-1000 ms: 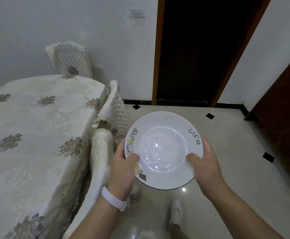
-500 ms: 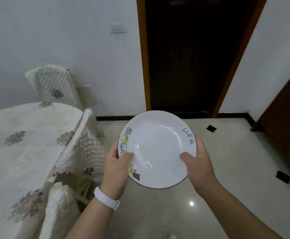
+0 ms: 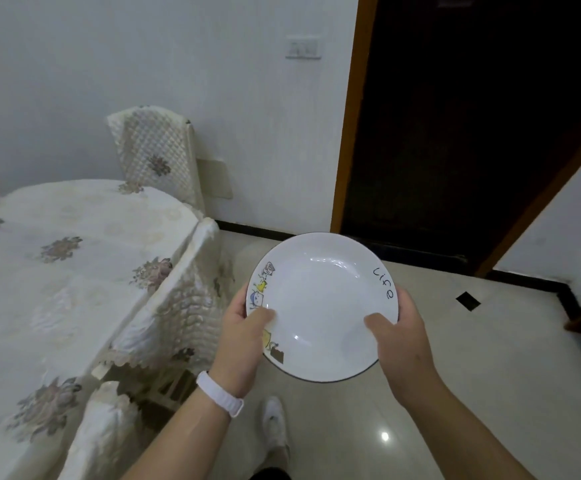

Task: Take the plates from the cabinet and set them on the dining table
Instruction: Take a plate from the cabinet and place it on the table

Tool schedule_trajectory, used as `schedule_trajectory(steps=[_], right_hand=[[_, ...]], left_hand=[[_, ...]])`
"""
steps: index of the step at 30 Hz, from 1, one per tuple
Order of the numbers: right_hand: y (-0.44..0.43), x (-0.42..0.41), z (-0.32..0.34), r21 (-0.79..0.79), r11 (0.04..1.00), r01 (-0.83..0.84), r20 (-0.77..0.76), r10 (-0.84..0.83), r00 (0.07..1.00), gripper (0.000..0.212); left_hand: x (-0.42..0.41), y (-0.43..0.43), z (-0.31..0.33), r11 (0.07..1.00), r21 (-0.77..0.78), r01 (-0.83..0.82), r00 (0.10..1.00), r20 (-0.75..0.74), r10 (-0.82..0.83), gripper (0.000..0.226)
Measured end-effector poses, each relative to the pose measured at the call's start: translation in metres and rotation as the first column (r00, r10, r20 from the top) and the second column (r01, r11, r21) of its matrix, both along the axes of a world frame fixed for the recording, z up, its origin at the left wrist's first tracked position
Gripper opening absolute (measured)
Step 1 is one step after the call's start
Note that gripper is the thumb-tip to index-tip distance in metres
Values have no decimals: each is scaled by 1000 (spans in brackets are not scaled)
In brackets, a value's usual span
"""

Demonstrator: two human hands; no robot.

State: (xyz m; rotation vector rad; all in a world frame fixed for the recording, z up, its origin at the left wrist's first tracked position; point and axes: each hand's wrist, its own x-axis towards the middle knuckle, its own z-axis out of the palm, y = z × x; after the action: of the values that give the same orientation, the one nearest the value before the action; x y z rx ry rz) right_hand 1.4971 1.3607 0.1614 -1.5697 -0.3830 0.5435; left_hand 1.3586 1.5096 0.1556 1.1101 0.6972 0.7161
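Observation:
A white deep plate [image 3: 320, 299] with a dark rim, a cartoon drawing on its left side and the word "life" on its right, is carried over the floor. My left hand [image 3: 244, 341] grips its left edge, thumb on the rim. My right hand [image 3: 400, 337] grips the right edge the same way. The dining table [image 3: 57, 271], covered with a cream flowered cloth, lies to the left of the plate. No cabinet is in view.
Three chairs with quilted cream covers stand at the table: one at the back [image 3: 157, 157], one at the table's right side [image 3: 192, 306], and one near my left arm [image 3: 102, 434]. A dark doorway [image 3: 455, 133] opens ahead. Glossy tiled floor [image 3: 490, 375] spreads to the right.
The view has shifted so the table and chairs sit further into the frame on the left. The plate stays gripped by both hands in the same way.

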Motion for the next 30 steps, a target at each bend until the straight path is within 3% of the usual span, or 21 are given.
schedule_trajectory(steps=[11, 19, 30], right_hand=[[191, 77, 5, -49, 992, -116, 64, 119, 991, 51], [348, 94, 18, -26, 961, -274, 69, 276, 959, 50], [480, 84, 1, -65, 839, -540, 40, 543, 839, 47]], left_hand=[[67, 179, -11, 993, -34, -110, 993, 45, 111, 45], [65, 311, -3, 964, -34, -265, 962, 56, 266, 47], [29, 384, -10, 824, -26, -566, 824, 16, 567, 53]])
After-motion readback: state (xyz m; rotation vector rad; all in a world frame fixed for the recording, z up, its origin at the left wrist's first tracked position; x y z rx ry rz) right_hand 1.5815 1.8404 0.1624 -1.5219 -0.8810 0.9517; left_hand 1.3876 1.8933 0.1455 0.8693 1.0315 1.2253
